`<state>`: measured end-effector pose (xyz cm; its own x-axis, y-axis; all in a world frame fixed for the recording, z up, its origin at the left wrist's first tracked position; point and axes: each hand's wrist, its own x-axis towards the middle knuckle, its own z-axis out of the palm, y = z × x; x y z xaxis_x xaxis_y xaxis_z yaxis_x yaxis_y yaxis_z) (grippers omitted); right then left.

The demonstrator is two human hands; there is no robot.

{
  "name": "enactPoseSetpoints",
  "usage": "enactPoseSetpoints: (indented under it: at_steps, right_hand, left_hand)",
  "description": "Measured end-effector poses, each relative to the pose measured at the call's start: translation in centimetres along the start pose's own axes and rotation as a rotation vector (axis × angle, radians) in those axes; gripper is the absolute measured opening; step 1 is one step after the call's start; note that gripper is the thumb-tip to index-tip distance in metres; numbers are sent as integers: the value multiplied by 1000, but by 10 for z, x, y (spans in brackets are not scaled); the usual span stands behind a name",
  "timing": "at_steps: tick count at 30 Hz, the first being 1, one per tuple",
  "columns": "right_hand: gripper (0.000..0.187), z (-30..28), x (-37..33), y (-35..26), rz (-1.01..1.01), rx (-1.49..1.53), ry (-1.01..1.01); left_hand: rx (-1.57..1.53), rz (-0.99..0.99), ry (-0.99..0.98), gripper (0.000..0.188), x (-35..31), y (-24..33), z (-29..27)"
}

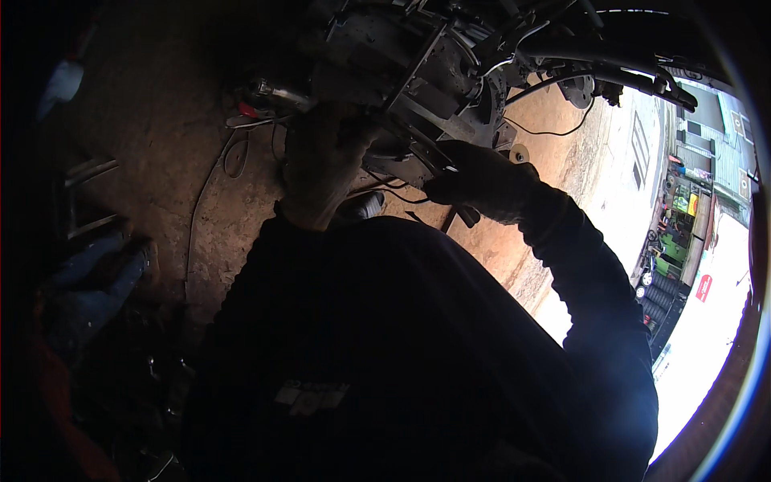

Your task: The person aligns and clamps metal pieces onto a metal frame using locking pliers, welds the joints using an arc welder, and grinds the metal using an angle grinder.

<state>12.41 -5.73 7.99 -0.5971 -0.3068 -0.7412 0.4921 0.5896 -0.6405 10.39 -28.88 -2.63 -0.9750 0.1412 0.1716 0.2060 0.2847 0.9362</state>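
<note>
In front of me stands a partly stripped motorcycle (434, 104) with dark frame rails, loose cables and bare metal plates. My left hand (321, 165), in a dark work glove, reaches up against its near left side; shade hides the fingertips and anything in them. My right hand (486, 185), also gloved, is closed round the near end of a dark frame rail (422, 149), fingers curled and thumb above. A short dark piece (467, 215) sticks out just below it. Thin black cables (393, 183) hang between the two hands.
Left of the motorcycle are a shiny metal cylinder (277, 92), a red item (245, 108) and a grey cord (197, 209) along the brown floor. Another person's blue-clad legs (100, 269) show at far left, near a metal frame (92, 173). Bright street lies right.
</note>
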Motion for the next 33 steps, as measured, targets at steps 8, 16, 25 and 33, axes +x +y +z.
enactPoseSetpoints:
  at_steps: [8, 16, 25, 33]
  right_hand:
    - [60, -1, -4, -4, 59, 30, 15]
    - [64, 7, 3, 6, -128, -30, 65]
    - [94, 12, -26, -23, -83, -156, 100]
    - [90, 12, -15, -11, -161, 199, -36]
  left_hand:
    - [302, 389, -299, 26, -49, 36, 4]
    - [-1118, -326, -270, 44, -63, -42, 147]
    - [-803, -484, -207, 32, -30, 36, 94]
    - [-400, -159, -112, 26, -51, -22, 147]
